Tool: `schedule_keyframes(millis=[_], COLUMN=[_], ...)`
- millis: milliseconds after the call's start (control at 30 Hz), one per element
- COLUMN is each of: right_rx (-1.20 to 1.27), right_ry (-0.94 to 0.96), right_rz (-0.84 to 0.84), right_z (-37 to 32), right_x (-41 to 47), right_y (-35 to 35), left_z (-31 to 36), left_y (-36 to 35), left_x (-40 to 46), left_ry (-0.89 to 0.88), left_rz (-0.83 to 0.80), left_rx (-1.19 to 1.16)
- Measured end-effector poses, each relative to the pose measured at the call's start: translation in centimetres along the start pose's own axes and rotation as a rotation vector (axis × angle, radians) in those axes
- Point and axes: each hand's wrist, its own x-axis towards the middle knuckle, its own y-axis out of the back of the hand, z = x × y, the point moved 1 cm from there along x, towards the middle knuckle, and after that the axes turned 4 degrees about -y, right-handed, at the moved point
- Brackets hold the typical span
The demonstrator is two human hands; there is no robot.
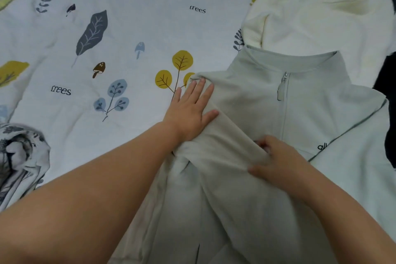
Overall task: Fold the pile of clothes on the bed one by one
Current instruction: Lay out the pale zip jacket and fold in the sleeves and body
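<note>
Pale green zip jacket (300,103) lies at 4 o'clock on the bed (128,28). Left hand (190,109) presses flat, fingers straight, on its shoulder; right hand (276,158) pinches the folded sleeve (231,133). Soft, light, floppy: grip seams.

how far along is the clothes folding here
Early on, it seems. No finished folded piece shows. In hand: the pale green zip jacket lies front up; the left hand presses flat on its sleeve, folded in across the body, while the right hand pinches that sleeve lower down. Left: finishing this jacket, then the cream sweater and dark clothes behind it, and possibly the printed fabric bunched at left.
</note>
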Motion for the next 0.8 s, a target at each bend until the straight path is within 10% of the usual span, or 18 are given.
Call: schedule_keyframes(millis=[100,367,533,700,800], right_rx=[-0.07,-0.021,-0.56,-0.362,-0.45], right_ry=[-0.102,-0.169,-0.275,0.111,0.216], right_rz=[0.225,0.167,0.344,0.726,0.545], right_z=[0.8,2.3,3.1,1.2,1.9], right_x=[-1.4,-4.5,-6.7,-7.6,-7.4], right_y=[1.0,0.2,-0.2,-2.7,-5.9], left_z=[0.1,3.4,2.5,6.0,7.8], left_y=[0.6,-0.4,-1.2,-0.3,-2.0], left_x=[-0.2,-3.7,-3.9,-4.5,-5.9], left_ry=[0.008,0.017,0.026,0.041,-0.057], left_rz=[-0.041,0.099,0.022,0.177,0.143], left_rx=[0.003,0.006,0.097,0.035,0.035])
